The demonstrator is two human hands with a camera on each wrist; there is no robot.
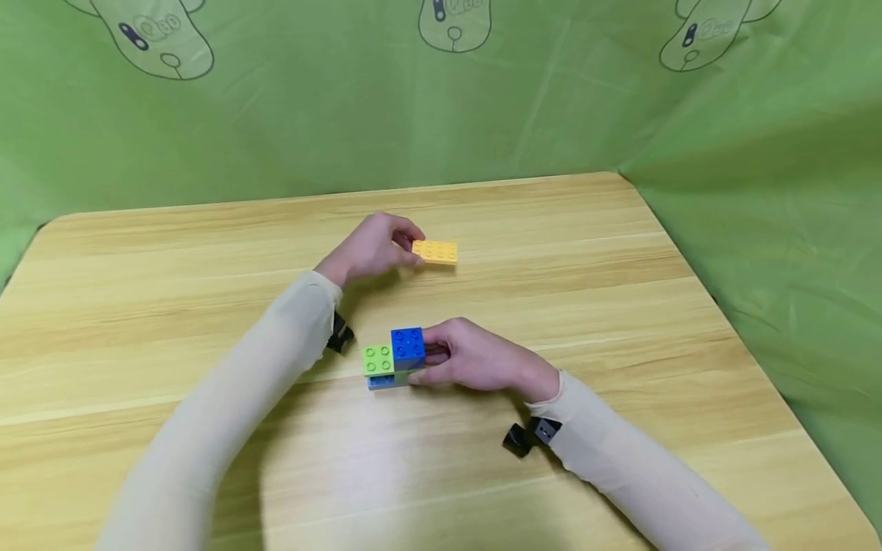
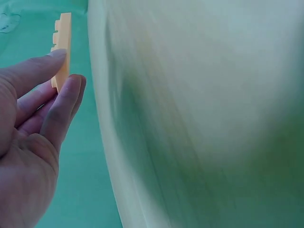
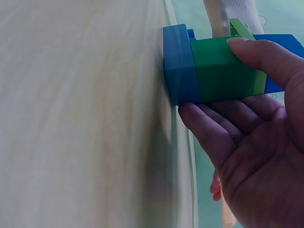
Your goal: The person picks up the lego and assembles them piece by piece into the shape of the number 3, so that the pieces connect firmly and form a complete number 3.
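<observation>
My left hand [image 1: 372,246] pinches a thin yellow building brick [image 1: 441,252] by its left end, above the far middle of the table. In the left wrist view the thumb lies on the studded side of this brick [image 2: 65,47], with fingers on the other side. Nearer the front, my right hand [image 1: 482,356] grips a stack of bricks from the right. On top of that stack is a dark blue brick [image 1: 408,344], beside the bare studs of a flat lime brick [image 1: 377,358]. Beneath them come a green brick [image 3: 221,69] and a lighter blue bottom brick [image 3: 180,66].
The wooden table [image 1: 586,306] extends around both hands. A green cloth [image 1: 310,115] with printed outlines hangs behind its far edge and along the right side. Small black devices [image 1: 544,430] sit under the sleeves at both wrists.
</observation>
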